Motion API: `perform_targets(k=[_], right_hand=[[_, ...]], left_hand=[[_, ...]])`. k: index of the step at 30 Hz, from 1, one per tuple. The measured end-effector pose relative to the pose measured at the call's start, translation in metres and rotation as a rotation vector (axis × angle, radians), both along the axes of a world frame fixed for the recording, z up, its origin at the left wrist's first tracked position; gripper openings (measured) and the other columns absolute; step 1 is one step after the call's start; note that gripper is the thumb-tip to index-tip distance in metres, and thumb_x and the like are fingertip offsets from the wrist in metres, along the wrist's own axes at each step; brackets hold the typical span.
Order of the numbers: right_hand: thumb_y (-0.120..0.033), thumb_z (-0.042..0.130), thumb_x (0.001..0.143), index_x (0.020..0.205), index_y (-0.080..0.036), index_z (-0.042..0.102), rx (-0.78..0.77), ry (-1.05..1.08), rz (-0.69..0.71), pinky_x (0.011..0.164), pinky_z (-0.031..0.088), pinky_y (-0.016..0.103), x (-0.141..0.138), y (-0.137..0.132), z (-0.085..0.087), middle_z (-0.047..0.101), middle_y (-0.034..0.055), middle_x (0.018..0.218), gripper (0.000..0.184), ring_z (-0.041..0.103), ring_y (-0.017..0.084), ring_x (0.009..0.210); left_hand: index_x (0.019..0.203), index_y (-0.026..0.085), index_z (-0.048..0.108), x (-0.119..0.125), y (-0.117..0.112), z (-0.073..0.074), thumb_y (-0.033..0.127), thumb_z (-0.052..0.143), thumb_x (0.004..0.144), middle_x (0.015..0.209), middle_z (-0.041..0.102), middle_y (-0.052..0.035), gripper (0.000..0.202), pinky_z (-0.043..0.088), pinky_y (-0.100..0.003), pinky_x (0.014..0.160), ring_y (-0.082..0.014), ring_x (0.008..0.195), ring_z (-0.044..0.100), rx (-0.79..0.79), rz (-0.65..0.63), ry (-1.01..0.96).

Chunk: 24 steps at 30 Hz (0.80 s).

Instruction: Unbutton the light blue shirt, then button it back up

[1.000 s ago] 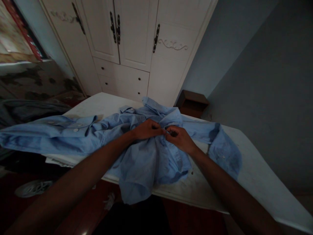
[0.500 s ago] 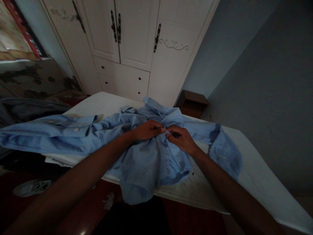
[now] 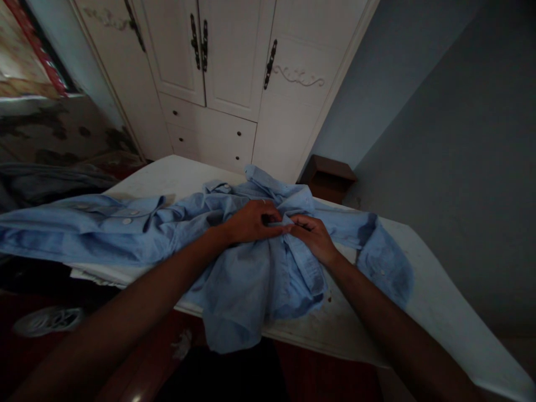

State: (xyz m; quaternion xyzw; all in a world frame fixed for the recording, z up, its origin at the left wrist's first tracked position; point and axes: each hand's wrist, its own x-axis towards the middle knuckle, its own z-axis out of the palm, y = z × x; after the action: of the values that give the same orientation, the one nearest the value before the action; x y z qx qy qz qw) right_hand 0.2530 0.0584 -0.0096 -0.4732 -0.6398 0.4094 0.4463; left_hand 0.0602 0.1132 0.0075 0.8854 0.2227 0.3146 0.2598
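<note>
While the blue shirt (image 3: 238,285) lay rumpled across the white table (image 3: 431,290), its hem (image 3: 234,339) drooping over the near edge and a sleeve (image 3: 54,231) past the left edge, the left hand (image 3: 252,220) and right hand (image 3: 313,239) met, pinching its front. Judging by its folds, it seemed light, soft and yielding, best gripped along that front strip. Beyond the table's far edge stood a cream wardrobe (image 3: 288,123) and brown cabinet (image 3: 330,166).

Two hands (image 3: 251,220) (image 3: 315,239), one shirt (image 3: 238,285), four drawer knobs (image 3: 239,133) show.
</note>
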Motion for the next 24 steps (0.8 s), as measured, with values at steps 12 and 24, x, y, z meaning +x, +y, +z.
perform_targets(k=[12, 24], right_hand=[[-0.044, 0.066, 0.076, 0.065, -0.018, 0.059, 0.071, -0.130, -0.023, 0.054, 0.036, 0.023, -0.006, 0.000, -0.009, 0.048, -0.0036, 0.059, 0.029, 0.045, 0.010, 0.056], [-0.042, 0.069, 0.074, 0.068, -0.019, 0.069, 0.083, -0.179, -0.054, 0.055, 0.042, 0.025, -0.007, 0.001, -0.007, 0.061, -0.0006, 0.062, 0.024, 0.054, 0.013, 0.057]], left_hand=[[0.085, 0.018, 0.070, 0.002, -0.001, -0.001, 0.025, 0.055, 0.079, 0.087, 0.069, -0.0057, 0.017, 0.042, -0.028, 0.069, -0.0198, 0.082, 0.062, 0.255, 0.070, 0.394], [0.080, 0.016, 0.068, 0.006, 0.007, -0.021, 0.028, 0.053, 0.082, 0.080, 0.067, -0.0051, 0.020, 0.039, -0.027, 0.065, -0.0178, 0.075, 0.060, 0.160, 0.052, 0.280]])
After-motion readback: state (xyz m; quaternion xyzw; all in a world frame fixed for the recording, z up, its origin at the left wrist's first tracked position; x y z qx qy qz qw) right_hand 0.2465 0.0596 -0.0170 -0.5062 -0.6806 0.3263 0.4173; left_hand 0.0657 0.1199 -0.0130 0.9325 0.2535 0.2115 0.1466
